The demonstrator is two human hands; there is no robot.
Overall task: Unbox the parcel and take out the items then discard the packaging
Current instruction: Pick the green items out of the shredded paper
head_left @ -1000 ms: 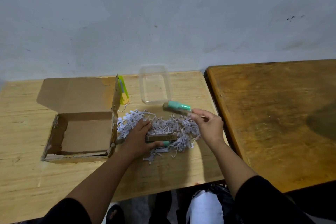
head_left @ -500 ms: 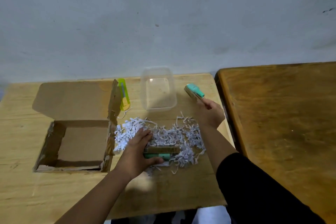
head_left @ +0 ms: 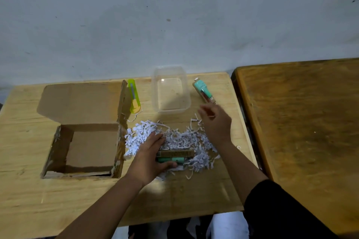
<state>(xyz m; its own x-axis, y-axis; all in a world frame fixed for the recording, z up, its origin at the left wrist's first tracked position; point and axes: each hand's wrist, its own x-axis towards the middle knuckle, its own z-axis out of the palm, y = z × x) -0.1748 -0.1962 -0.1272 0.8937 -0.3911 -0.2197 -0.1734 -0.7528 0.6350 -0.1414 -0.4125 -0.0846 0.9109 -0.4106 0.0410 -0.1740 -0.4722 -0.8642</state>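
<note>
A person's left hand grips a teal item in brown card packaging lying on a heap of shredded white paper, just right of the open cardboard box on a pale wooden table. The right hand, blurred, hovers above the far right edge of the shreds with fingers loosely spread, holding nothing. A second teal packaged item lies beyond that hand, well right of the box, beside a clear plastic container. A yellow-green utility knife rests against the box's raised right flap. A darker wooden table stands further right
</note>
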